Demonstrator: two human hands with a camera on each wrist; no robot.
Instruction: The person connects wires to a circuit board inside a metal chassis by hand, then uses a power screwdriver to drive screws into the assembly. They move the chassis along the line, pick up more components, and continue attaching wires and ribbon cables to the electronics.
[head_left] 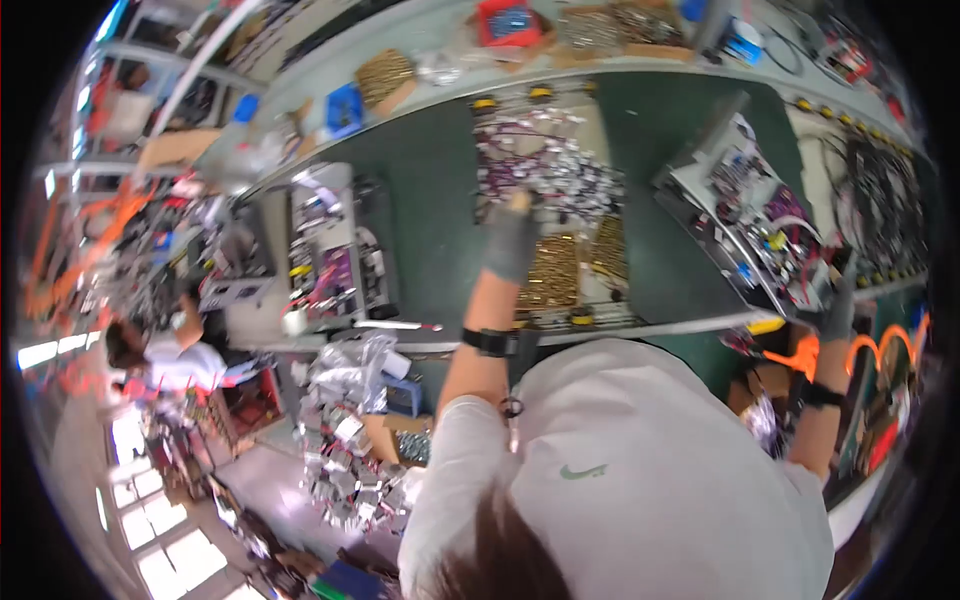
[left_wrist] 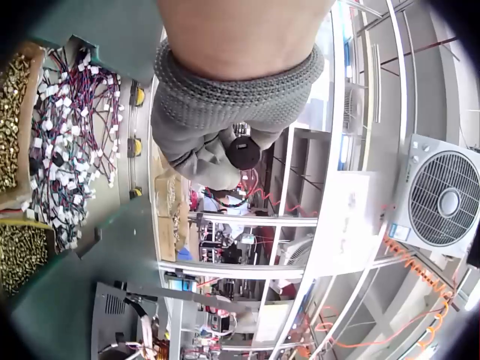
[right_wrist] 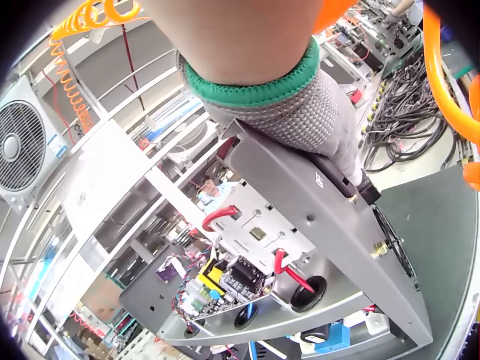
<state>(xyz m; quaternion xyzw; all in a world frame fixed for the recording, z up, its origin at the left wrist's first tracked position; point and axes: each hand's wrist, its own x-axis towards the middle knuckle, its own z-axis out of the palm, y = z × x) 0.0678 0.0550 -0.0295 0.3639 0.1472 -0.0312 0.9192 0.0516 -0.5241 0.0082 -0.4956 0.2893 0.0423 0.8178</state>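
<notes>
My left hand (head_left: 514,240), in a grey knitted glove, is over the bench beside a pile of wire harnesses (head_left: 550,165) with white connectors. Its fingers curl round a small black round part (left_wrist: 244,153), seen in the left wrist view. My right hand (head_left: 838,305), also gloved, is at the near right end of an open grey metal chassis (right_wrist: 300,195) marked OFF. Its fingertips are right at a black part (right_wrist: 367,189) by the panel; the panel hides part of the hand, and I cannot tell whether it grips. Inside the chassis are circuit boards (right_wrist: 244,277) and red cables (right_wrist: 283,264).
Brass fittings (head_left: 553,272) fill boxes below the harnesses. Black cables (head_left: 880,200) lie at the right. Another chassis (head_left: 325,240) stands left on the bench. Orange coiled hoses (head_left: 880,345) hang near my right arm. A person (head_left: 185,355) works at the far left.
</notes>
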